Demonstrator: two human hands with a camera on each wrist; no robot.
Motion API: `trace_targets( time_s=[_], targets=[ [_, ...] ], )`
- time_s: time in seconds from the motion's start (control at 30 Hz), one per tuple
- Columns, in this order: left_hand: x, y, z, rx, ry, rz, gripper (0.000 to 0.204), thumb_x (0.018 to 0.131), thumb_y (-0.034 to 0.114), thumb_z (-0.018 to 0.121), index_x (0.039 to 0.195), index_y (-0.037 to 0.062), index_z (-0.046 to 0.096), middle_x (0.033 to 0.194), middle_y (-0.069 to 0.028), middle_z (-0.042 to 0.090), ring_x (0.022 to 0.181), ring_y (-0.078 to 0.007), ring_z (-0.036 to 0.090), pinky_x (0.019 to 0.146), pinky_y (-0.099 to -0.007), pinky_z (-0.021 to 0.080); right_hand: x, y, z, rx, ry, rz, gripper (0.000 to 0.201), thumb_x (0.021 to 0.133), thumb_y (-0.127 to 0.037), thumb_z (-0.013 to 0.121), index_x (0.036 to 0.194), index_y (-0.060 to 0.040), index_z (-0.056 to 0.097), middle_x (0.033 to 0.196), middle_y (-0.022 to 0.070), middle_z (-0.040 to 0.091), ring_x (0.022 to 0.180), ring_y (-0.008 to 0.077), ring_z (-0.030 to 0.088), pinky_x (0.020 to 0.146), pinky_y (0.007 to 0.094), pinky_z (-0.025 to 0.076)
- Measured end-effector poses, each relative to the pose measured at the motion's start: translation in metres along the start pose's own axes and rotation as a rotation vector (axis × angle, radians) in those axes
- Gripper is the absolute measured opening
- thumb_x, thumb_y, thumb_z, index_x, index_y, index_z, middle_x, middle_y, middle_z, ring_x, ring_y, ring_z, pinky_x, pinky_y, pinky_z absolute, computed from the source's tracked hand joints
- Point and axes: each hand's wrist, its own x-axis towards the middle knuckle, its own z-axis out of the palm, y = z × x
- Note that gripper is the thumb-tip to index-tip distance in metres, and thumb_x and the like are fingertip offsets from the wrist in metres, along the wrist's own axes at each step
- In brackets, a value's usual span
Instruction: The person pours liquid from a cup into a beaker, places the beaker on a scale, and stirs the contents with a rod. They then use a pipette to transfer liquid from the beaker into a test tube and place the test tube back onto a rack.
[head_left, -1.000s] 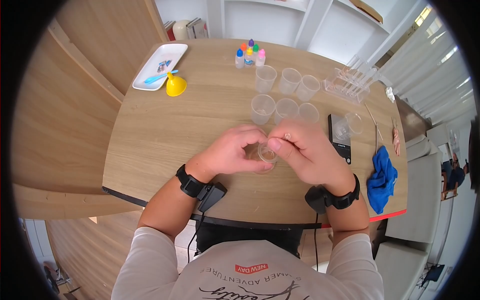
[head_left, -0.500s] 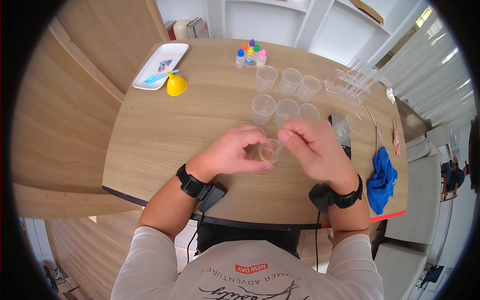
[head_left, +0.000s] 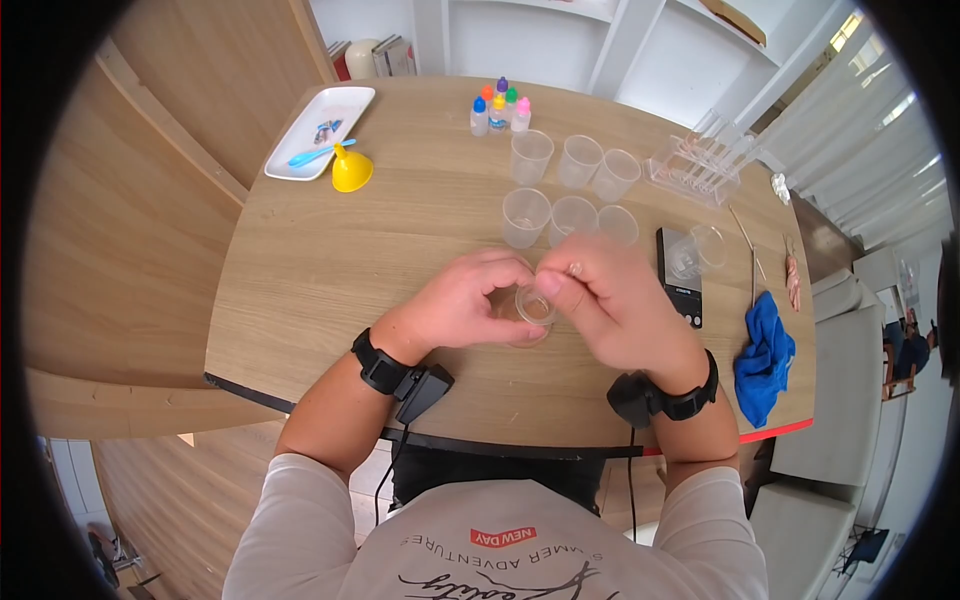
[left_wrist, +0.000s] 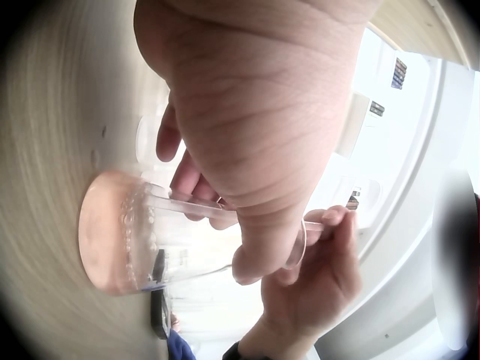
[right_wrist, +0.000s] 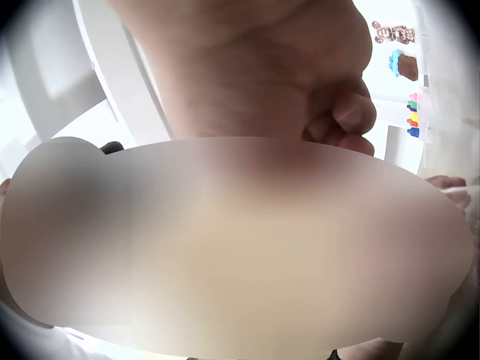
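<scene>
In the head view my left hand [head_left: 468, 300] grips a clear plastic cup [head_left: 536, 310] low over the front middle of the table. My right hand [head_left: 612, 305] is above the cup's right rim, its thumb and index finger pinching a clear rod. The left wrist view has the cup [left_wrist: 112, 236] standing on the table, with pinkish liquid and bubbles near its bottom. The rod [left_wrist: 187, 208] slants from inside the cup to the fingertips of my right hand [left_wrist: 315, 274]. A blur covers much of the right wrist view.
Several cups [head_left: 526, 218] stand behind my hands, dropper bottles [head_left: 499, 115] beyond them. At right are a black scale [head_left: 680, 300] bearing a cup, a tube rack [head_left: 695, 170] and a blue cloth [head_left: 763, 360]. A yellow funnel [head_left: 352, 172] and white tray [head_left: 290, 150] are back left.
My right hand was farther right half a second ago and is back left over the cup, near where it was a second ago. My left hand has kept its grip in place.
</scene>
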Motion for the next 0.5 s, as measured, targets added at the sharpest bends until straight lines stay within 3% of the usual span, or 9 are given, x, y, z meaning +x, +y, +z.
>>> trace_targets(
  time_s=[0.13, 0.2, 0.33, 0.4, 0.5],
  targets=[
    [0.001, 0.004, -0.003, 0.008, -0.010, 0.005, 0.037, 0.072, 0.025, 0.087, 0.096, 0.0063, 0.066, 0.090, -0.0075, 0.065, 0.083, -0.0257, 0.061, 0.073, -0.0355, 0.049, -0.004, -0.003, -0.007, 0.034, -0.079, 0.028, 0.012, 0.094, -0.014, 0.062, 0.091, -0.0028, 0.063, 0.078, 0.0136, 0.063, 0.069, 0.0324, 0.060, 0.062, 0.0389, 0.046],
    [0.001, 0.004, -0.003, 0.007, -0.007, 0.007, 0.037, 0.072, 0.025, 0.087, 0.096, 0.0061, 0.066, 0.090, -0.0076, 0.065, 0.083, -0.0257, 0.061, 0.073, -0.0356, 0.049, -0.004, -0.004, -0.011, 0.013, -0.040, 0.199, 0.012, 0.094, -0.014, 0.061, 0.090, -0.0034, 0.063, 0.078, 0.0133, 0.063, 0.070, 0.0322, 0.060, 0.062, 0.0393, 0.046],
    [0.000, 0.001, -0.002, -0.017, -0.013, -0.003, 0.037, 0.072, 0.025, 0.087, 0.097, 0.0061, 0.066, 0.090, -0.0078, 0.065, 0.083, -0.0262, 0.061, 0.073, -0.0357, 0.049, -0.001, -0.002, -0.002, 0.017, 0.050, 0.116, 0.011, 0.094, -0.014, 0.061, 0.090, -0.0033, 0.063, 0.077, 0.0135, 0.062, 0.069, 0.0319, 0.060, 0.061, 0.0390, 0.046],
    [0.001, 0.001, -0.002, -0.008, -0.015, 0.002, 0.037, 0.072, 0.025, 0.087, 0.097, 0.0061, 0.066, 0.090, -0.0080, 0.065, 0.084, -0.0264, 0.061, 0.073, -0.0357, 0.049, -0.002, 0.000, -0.003, 0.020, -0.056, 0.000, 0.013, 0.095, -0.014, 0.060, 0.092, -0.0026, 0.064, 0.076, 0.0142, 0.063, 0.067, 0.0323, 0.060, 0.059, 0.0389, 0.046],
    [0.001, 0.002, -0.002, 0.007, -0.008, 0.018, 0.038, 0.072, 0.025, 0.087, 0.097, 0.0060, 0.066, 0.090, -0.0083, 0.065, 0.084, -0.0268, 0.061, 0.073, -0.0357, 0.049, -0.005, -0.004, -0.012, 0.043, -0.058, 0.145, 0.012, 0.095, -0.014, 0.061, 0.091, -0.0034, 0.064, 0.077, 0.0137, 0.062, 0.068, 0.0317, 0.060, 0.061, 0.0393, 0.045]
  ],
)
